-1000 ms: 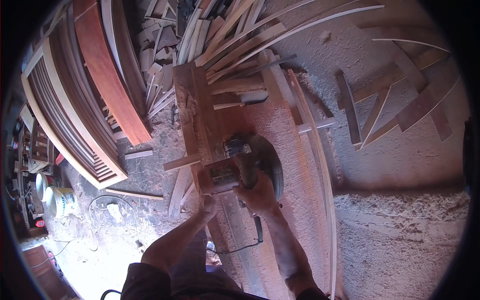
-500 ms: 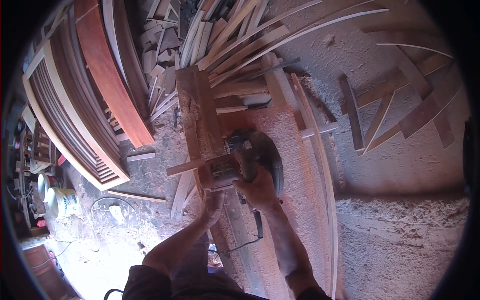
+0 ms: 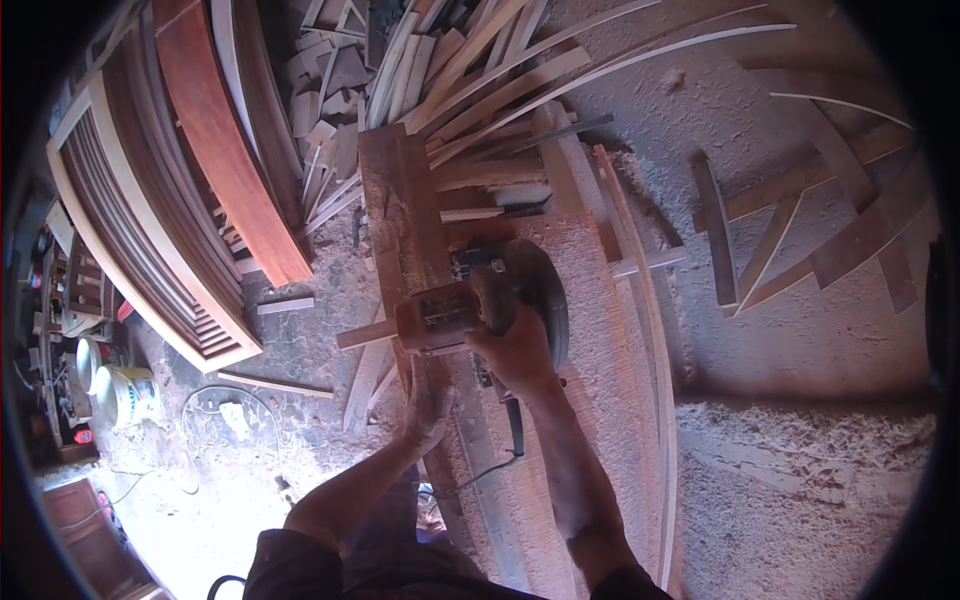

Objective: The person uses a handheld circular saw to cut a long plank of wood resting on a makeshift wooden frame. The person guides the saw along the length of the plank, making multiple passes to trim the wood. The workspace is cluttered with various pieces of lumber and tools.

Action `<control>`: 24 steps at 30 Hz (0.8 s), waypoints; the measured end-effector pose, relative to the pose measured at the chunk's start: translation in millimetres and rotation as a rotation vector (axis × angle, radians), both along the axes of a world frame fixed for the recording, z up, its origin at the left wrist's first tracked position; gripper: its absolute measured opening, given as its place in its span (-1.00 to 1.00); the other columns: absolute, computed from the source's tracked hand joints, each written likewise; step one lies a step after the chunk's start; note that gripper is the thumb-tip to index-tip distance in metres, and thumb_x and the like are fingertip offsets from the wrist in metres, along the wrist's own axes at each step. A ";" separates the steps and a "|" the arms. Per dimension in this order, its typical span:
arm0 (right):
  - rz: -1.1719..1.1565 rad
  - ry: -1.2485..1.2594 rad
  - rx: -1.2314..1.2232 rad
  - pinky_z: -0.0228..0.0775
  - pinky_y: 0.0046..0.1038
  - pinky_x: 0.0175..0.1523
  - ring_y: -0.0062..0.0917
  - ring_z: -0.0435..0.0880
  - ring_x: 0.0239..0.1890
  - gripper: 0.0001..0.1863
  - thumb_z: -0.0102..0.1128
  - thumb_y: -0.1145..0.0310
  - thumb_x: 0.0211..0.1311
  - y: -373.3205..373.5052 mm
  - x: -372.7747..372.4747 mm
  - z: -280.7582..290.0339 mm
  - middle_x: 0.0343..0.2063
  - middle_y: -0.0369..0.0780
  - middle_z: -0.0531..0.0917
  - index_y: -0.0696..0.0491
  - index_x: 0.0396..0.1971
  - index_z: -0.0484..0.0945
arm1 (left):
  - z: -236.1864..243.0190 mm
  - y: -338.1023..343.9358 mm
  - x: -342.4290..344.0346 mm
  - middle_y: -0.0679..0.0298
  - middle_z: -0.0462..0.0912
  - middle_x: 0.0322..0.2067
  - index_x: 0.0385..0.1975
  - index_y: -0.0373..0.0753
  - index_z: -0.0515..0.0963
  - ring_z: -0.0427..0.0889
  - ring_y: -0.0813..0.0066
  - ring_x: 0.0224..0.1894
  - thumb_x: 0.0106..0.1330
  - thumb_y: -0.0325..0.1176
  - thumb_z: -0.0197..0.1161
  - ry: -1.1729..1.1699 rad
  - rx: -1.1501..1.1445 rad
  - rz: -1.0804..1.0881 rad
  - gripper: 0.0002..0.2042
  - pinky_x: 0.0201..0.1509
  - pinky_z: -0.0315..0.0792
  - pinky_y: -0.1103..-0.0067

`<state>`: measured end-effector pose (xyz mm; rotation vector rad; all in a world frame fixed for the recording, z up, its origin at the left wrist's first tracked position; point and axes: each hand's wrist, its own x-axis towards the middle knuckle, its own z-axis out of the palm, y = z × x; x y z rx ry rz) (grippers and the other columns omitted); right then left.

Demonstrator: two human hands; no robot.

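My right hand (image 3: 510,350) is closed on the handle of a dark, dusty power saw (image 3: 445,315) with a large round guard, which sits on a long sawdust-covered plank (image 3: 610,420) at the middle of the view. My left hand (image 3: 425,410) is just below the saw's motor housing, against the plank's left side; its fingers are mostly hidden. A dark cord runs down from the tool. A narrow upright board (image 3: 390,180) extends beyond the saw, and a short crosspiece (image 3: 365,335) sticks out to its left.
Curved wooden frames (image 3: 150,240) and a reddish board (image 3: 230,150) lie at the left. Offcuts (image 3: 340,70) and long bent strips (image 3: 640,55) fill the back. More pieces (image 3: 755,250) lie at the right. White buckets (image 3: 125,395) and a cable (image 3: 185,420) are at the lower left.
The saw and both my hands have moved forward, up the picture along the plank, by a short distance. The whole view has shifted slightly.
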<state>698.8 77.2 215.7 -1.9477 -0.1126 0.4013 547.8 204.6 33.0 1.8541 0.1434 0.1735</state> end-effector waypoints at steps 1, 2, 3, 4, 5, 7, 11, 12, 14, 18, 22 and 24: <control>0.001 -0.014 -0.025 0.57 -0.27 -0.01 -0.21 0.79 -0.14 -0.50 0.43 0.32 0.02 0.8 2.0 0.3 -0.26 0.03 0.75 0.26 -0.04 0.58 | 1.6 -0.9 1.4 -0.11 -0.13 0.56 0.59 -0.35 -0.35 -0.05 -0.02 0.57 0.58 -0.09 0.08 -0.033 0.018 0.005 -0.14 0.60 -0.13 0.26; -0.005 -0.024 -0.008 0.54 -0.35 -0.09 -0.37 0.72 -0.22 -0.53 0.43 0.36 0.03 1.1 2.9 -1.0 -0.31 -0.09 0.72 0.25 -0.05 0.59 | 3.2 -2.0 2.5 -0.11 -0.15 0.56 0.59 -0.34 -0.35 -0.06 -0.02 0.58 0.59 -0.09 0.07 -0.066 0.035 0.010 -0.14 0.60 -0.13 0.26; -0.010 -0.035 0.010 0.51 -0.42 -0.17 -0.52 0.65 -0.30 -0.56 0.42 0.40 0.03 1.8 4.8 -3.3 -0.36 -0.20 0.68 0.24 -0.07 0.59 | 5.3 -2.9 3.8 -0.11 -0.16 0.57 0.59 -0.33 -0.37 -0.07 -0.01 0.59 0.59 -0.10 0.06 -0.051 -0.056 -0.003 -0.14 0.61 -0.14 0.26; -0.015 -0.047 0.028 0.48 -0.49 -0.25 -0.68 0.58 -0.38 -0.59 0.41 0.44 0.03 2.5 6.5 -4.5 -0.41 -0.32 0.64 0.23 -0.08 0.59 | 7.6 -4.2 4.2 -0.11 -0.17 0.57 0.59 -0.32 -0.39 -0.09 0.00 0.60 0.59 -0.11 0.05 -0.036 -0.147 -0.017 -0.14 0.62 -0.16 0.26; -0.016 -0.055 0.035 0.47 -0.49 -0.27 -0.68 0.58 -0.38 -0.60 0.41 0.44 0.03 3.1 7.6 -4.4 -0.42 -0.32 0.63 0.23 -0.09 0.59 | 10.0 -5.7 4.8 -0.11 -0.19 0.58 0.59 -0.31 -0.40 -0.10 0.01 0.61 0.59 -0.13 0.05 -0.021 -0.239 -0.031 -0.15 0.62 -0.17 0.27; -0.020 -0.071 0.048 0.47 -0.48 -0.30 -0.68 0.58 -0.40 -0.63 0.40 0.46 0.04 3.8 9.9 -4.9 -0.43 -0.32 0.63 0.22 -0.11 0.59 | 22.4 -9.2 7.9 -0.11 -0.22 0.59 0.58 -0.29 -0.43 -0.14 0.04 0.62 0.60 -0.13 0.03 -0.033 -0.329 -0.043 -0.14 0.63 -0.19 0.28; -0.010 -0.028 0.061 0.42 -0.51 -0.40 -0.70 0.57 -0.45 -0.67 0.40 0.51 0.07 12.1 18.9 -7.4 -0.45 -0.33 0.60 0.21 -0.14 0.57 | -7.4 1.7 2.2 -0.11 -0.26 0.60 0.58 -0.26 -0.47 -0.19 0.07 0.64 0.61 -0.16 0.00 -0.027 0.011 -0.037 -0.15 0.65 -0.22 0.29; -0.011 -0.036 0.065 0.40 -0.51 -0.43 -0.71 0.57 -0.47 -0.68 0.39 0.52 0.08 13.0 20.6 -6.8 -0.46 -0.33 0.60 0.21 -0.15 0.57 | -5.1 0.3 3.3 -0.11 -0.26 0.60 0.58 -0.27 -0.48 -0.18 0.07 0.63 0.61 -0.15 0.01 -0.029 -0.037 -0.049 -0.15 0.65 -0.22 0.29; -0.010 -0.057 0.068 0.38 -0.53 -0.46 -0.72 0.56 -0.50 -0.69 0.39 0.53 0.09 13.4 24.6 -10.1 -0.46 -0.34 0.59 0.21 -0.14 0.57 | -0.1 -2.9 4.9 -0.11 -0.25 0.60 0.58 -0.28 -0.48 -0.17 0.06 0.63 0.61 -0.13 0.01 -0.034 -0.133 -0.074 -0.14 0.64 -0.22 0.29; -0.003 -0.012 0.031 0.49 -0.35 -0.16 -0.39 0.70 -0.27 -0.61 0.39 0.38 0.05 11.6 32.8 -13.7 -0.34 -0.11 0.69 0.24 -0.12 0.59 | 3.3 -1.2 4.2 -0.10 -0.23 0.59 0.57 -0.29 -0.49 -0.15 0.07 0.63 0.60 -0.10 0.03 0.004 -0.125 -0.070 -0.12 0.64 -0.20 0.29; -0.014 0.027 0.037 0.56 -0.27 -0.02 -0.25 0.78 -0.17 -0.56 0.40 0.30 0.02 16.7 38.7 -13.9 -0.30 -0.01 0.74 0.24 -0.12 0.60 | -0.6 -3.4 4.4 -0.09 -0.20 0.59 0.57 -0.30 -0.49 -0.11 0.08 0.61 0.60 -0.07 0.04 -0.011 -0.241 -0.056 -0.11 0.63 -0.18 0.30; -0.021 0.040 0.036 0.56 -0.28 -0.03 -0.25 0.78 -0.18 -0.56 0.40 0.29 0.01 19.2 42.1 -13.5 -0.31 -0.01 0.74 0.24 -0.13 0.60 | -5.5 -2.7 3.0 -0.09 -0.18 0.58 0.57 -0.31 -0.50 -0.08 0.08 0.60 0.60 -0.08 0.04 -0.003 -0.180 -0.054 -0.10 0.62 -0.16 0.30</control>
